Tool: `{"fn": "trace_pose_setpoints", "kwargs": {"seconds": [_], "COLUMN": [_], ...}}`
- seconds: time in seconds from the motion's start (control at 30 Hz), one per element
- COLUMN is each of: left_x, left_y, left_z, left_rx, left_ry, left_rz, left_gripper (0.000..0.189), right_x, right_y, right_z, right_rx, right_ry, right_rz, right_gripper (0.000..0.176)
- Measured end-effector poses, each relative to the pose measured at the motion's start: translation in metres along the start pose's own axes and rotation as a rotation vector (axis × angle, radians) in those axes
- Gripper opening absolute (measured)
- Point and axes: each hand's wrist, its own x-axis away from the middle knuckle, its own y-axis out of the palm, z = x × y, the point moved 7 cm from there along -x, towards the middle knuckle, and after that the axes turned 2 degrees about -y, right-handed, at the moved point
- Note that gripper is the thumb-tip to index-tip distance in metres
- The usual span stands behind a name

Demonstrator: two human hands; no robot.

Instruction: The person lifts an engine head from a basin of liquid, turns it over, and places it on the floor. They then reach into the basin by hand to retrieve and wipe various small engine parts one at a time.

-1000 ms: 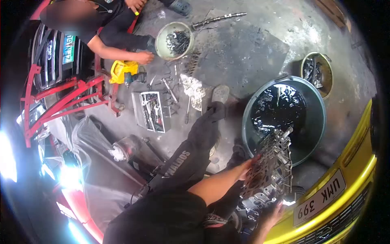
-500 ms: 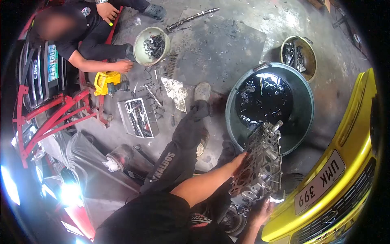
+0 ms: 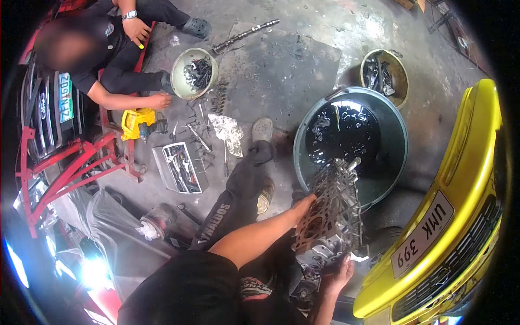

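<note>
Wide fisheye view ringed by a black vignette. Straight lines bend hard toward the edges, so the yellow bumper [image 3: 466, 179] curves like a bow. Even daylight falls from above on the grey concrete floor [image 3: 292, 59], and shadows are soft and short. A blown-out white-blue glare [image 3: 89, 271] burns at lower left and wipes out detail there. The dark liquid [image 3: 341, 135] in the round basin [image 3: 401, 157] mirrors bright white patches. The metal engine part [image 3: 330, 211] is fairly sharp but murky in its recesses. The left hand [image 3: 304, 205] on it is lit, while the right hand [image 3: 338, 272] beneath sits in shade. A co-worker's face at upper left is blurred out. Fine detail is soft throughout.
</note>
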Motion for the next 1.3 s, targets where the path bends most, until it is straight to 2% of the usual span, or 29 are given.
{"fn": "trace_pose_setpoints", "kwargs": {"seconds": [0.1, 0.13, 0.17, 0.2, 0.23, 0.3, 0.33, 0.4, 0.43, 0.5, 0.53, 0.57, 0.6, 0.67, 0.7, 0.73, 0.77, 0.8, 0.83, 0.87, 0.9, 0.93, 0.97, 1.07, 1.27, 1.3], "left_x": [0.015, -0.010, 0.006, 0.007, 0.016, 0.071, 0.075, 0.076, 0.078, 0.078, 0.078, 0.079, 0.077, 0.082, 0.085, 0.096, 0.099, 0.080, 0.092, 0.076, 0.112, 0.078, 0.082, 0.120, 0.036, 0.030], "left_y": [0.019, 0.002, 0.011, 0.015, 0.012, 0.035, 0.034, 0.035, 0.035, 0.030, 0.026, 0.025, 0.029, 0.051, 0.046, 0.044, 0.044, 0.030, 0.032, 0.021, 0.043, 0.021, 0.021, 0.036, -0.005, -0.012], "left_z": [0.008, 0.003, 0.007, 0.008, 0.012, 0.041, 0.044, 0.053, 0.057, 0.075, 0.074, 0.075, 0.076, 0.091, 0.092, 0.088, 0.086, 0.077, 0.083, 0.076, 0.086, 0.075, 0.078, 0.074, 0.043, 0.040], "left_rx": [0.114, 0.049, -0.033, 0.066, -0.016, -0.124, -0.128, -0.152, -0.205, -0.320, -0.295, -0.272, -0.263, -0.286, -0.256, -0.218, -0.168, -0.060, -0.152, -0.170, -0.199, -0.189, -0.239, -0.212, -0.122, -0.105], "left_ry": [-0.036, 0.000, -0.021, 0.087, 0.047, 0.104, 0.085, 0.050, 0.081, 0.162, 0.091, 0.013, -0.060, 0.085, 0.134, 0.089, 0.053, 0.092, 0.148, 0.114, 0.115, 0.165, 0.212, 0.084, 0.118, 0.093], "left_rz": [-0.129, -0.051, -0.047, -0.086, 0.033, 0.122, 0.116, 0.092, 0.137, 0.235, 0.215, 0.190, 0.160, 0.006, -0.012, 0.092, 0.206, 0.196, 0.210, 0.129, 0.146, 0.103, 0.149, 0.260, 0.109, 0.119], "left_gripper": [0.055, 0.053, 0.052, 0.052, 0.052, 0.052, 0.052, 0.053, 0.051, 0.048, 0.047, 0.046, 0.046, 0.044, 0.044, 0.044, 0.044, 0.046, 0.052, 0.058, 0.062, 0.064, 0.064, 0.060, 0.057, 0.054], "right_x": [-0.008, -0.007, -0.006, -0.010, -0.011, -0.004, 0.001, 0.011, 0.019, 0.017, 0.026, 0.023, 0.023, 0.031, 0.031, 0.031, 0.027, 0.012, -0.002, -0.015, 0.019, 0.011, 0.009, 0.010, -0.006, -0.015], "right_y": [-0.015, -0.009, -0.010, -0.027, -0.033, -0.035, -0.034, -0.023, -0.011, -0.002, 0.011, 0.007, 0.005, 0.011, 0.009, 0.005, 0.009, 0.002, -0.005, -0.012, 0.047, 0.022, 0.004, 0.012, 0.008, 0.001], "right_z": [0.016, 0.012, 0.012, 0.022, 0.025, 0.030, 0.031, 0.021, 0.010, 0.012, 0.013, 0.012, 0.004, -0.008, -0.005, -0.004, -0.006, 0.008, 0.023, 0.038, -0.002, 0.000, 0.010, 0.000, 0.014, 0.025], "right_rx": [0.023, -0.015, -0.030, 0.029, 0.034, 0.051, 0.086, 0.390, 0.548, 0.432, 0.174, 0.212, 0.397, 0.650, 0.658, 0.666, 0.345, 0.205, 0.065, -0.055, -0.188, 0.308, 0.816, 0.743, 0.818, 0.593], "right_ry": [-0.034, 0.007, -0.025, -0.027, -0.016, 0.001, -0.012, -0.249, -0.393, -0.389, -0.224, -0.276, -0.454, -0.791, -0.828, -0.865, -0.506, -0.391, -0.258, -0.116, -0.128, -0.453, -0.776, -0.681, -0.599, -0.425], "right_rz": [0.062, -0.021, -0.060, 0.029, 0.078, 0.141, 0.159, 0.131, 0.048, 0.063, 0.172, 0.173, 0.139, 0.139, 0.129, 0.119, 0.145, 0.020, -0.086, -0.168, 0.033, -0.058, -0.135, -0.137, -0.137, -0.107], "right_gripper": [0.017, 0.020, 0.023, 0.027, 0.032, 0.041, 0.047, 0.050, 0.053, 0.057, 0.058, 0.053, 0.048, 0.040, 0.040, 0.040, 0.040, 0.040, 0.041, 0.041, 0.034, 0.038, 0.044, 0.042, 0.041, 0.034]}}
